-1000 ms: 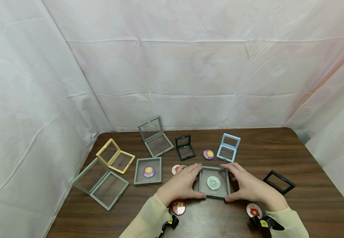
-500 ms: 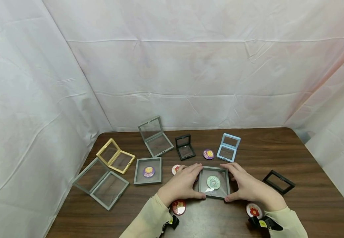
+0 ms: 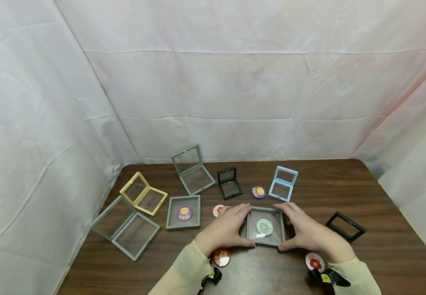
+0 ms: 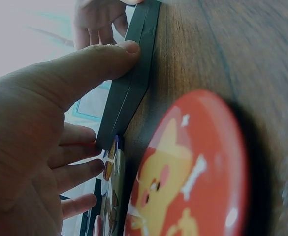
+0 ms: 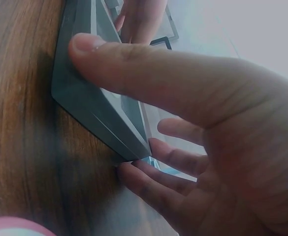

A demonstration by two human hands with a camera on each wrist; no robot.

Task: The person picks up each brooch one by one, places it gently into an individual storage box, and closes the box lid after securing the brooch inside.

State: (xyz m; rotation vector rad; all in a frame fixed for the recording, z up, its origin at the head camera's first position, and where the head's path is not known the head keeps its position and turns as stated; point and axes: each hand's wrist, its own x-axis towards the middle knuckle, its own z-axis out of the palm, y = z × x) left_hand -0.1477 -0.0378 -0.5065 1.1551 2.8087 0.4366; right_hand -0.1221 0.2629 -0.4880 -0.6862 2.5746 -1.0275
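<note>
A square grey display frame (image 3: 266, 244) lies closed on the table in the head view, a pale green round badge (image 3: 264, 226) behind its clear film. My left hand (image 3: 227, 230) holds the frame's left side, thumb at the near corner and fingertips at the far one. On the opposite side my right hand (image 3: 310, 231) grips it the same way. Both wrist views show a thumb pressed on the frame's near edge. A red badge (image 3: 221, 257) lies by my left wrist, and a white badge with a red flower (image 3: 314, 261) by my right wrist.
Left stand a grey frame with a purple badge (image 3: 184, 213), an opened yellow frame (image 3: 142, 196) and opened grey frames (image 3: 133, 235). Behind are a small black frame (image 3: 229, 187), another purple badge (image 3: 258, 191) and a blue frame (image 3: 283, 183). A black frame (image 3: 345, 226) sits right.
</note>
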